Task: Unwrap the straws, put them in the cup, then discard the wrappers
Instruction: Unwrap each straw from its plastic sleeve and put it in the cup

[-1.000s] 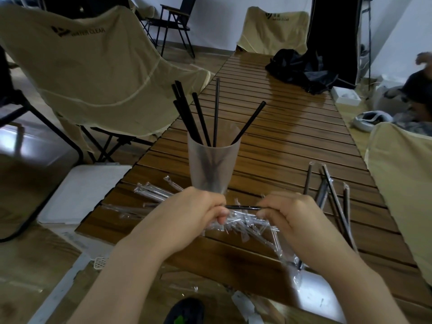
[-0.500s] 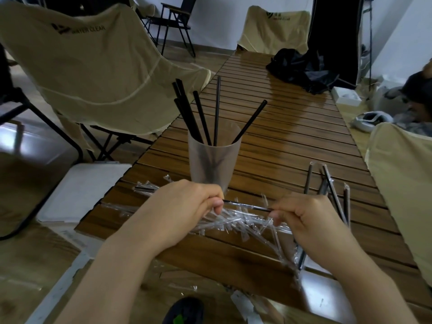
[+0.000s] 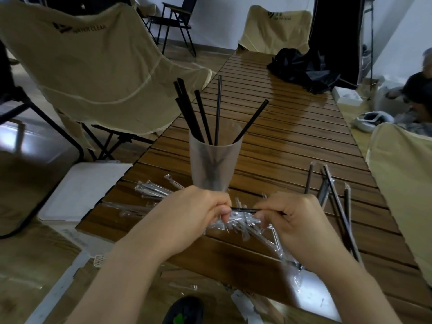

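A frosted plastic cup stands on the slatted wooden table with several black straws leaning out of it. Just in front of the cup, my left hand and my right hand both pinch one black straw that lies level between them. Whether its clear wrapper is still around it I cannot tell. Beneath my hands lies a heap of clear wrappers. More wrappers lie left of the cup. Several wrapped straws rest to the right.
Beige folding chairs stand at the left, far end and right. A black bag sits far down the table. A white board lies on the floor at left. A person crouches at the far right.
My hands drew apart half a second ago, baring more of the black straw, and have now come closer together again at the same spot in front of the cup.
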A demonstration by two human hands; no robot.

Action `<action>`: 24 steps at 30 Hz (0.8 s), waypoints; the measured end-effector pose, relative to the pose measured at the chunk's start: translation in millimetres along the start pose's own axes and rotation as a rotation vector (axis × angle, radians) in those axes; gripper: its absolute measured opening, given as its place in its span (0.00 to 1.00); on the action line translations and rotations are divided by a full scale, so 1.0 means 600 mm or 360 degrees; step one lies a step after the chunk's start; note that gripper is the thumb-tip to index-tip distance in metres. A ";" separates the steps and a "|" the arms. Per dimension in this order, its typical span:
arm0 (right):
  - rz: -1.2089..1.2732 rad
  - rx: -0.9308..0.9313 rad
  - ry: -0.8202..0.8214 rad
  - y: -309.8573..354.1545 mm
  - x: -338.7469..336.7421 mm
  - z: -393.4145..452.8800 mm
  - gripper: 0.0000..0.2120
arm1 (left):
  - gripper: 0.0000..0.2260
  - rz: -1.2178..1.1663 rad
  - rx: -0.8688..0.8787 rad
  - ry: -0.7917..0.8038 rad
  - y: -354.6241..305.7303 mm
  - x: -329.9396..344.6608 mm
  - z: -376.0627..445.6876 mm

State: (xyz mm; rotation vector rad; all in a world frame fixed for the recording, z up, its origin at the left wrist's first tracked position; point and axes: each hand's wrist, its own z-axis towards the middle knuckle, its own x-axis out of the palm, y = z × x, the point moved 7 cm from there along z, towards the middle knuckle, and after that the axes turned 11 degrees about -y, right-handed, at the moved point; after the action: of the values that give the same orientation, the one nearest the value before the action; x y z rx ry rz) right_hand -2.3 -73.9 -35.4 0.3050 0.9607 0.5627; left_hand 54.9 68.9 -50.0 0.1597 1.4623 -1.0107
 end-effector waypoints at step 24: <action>0.0052 0.0166 -0.0069 -0.025 -0.008 -0.005 0.08 | 0.10 -0.0124 -0.0030 -0.0084 0.019 -0.001 0.001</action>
State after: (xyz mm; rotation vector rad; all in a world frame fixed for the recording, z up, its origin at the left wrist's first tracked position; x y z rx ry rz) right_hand -2.2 -89.2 -40.9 0.4255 0.9461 0.5348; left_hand 62.7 75.6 -54.6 0.0622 1.4391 -1.0563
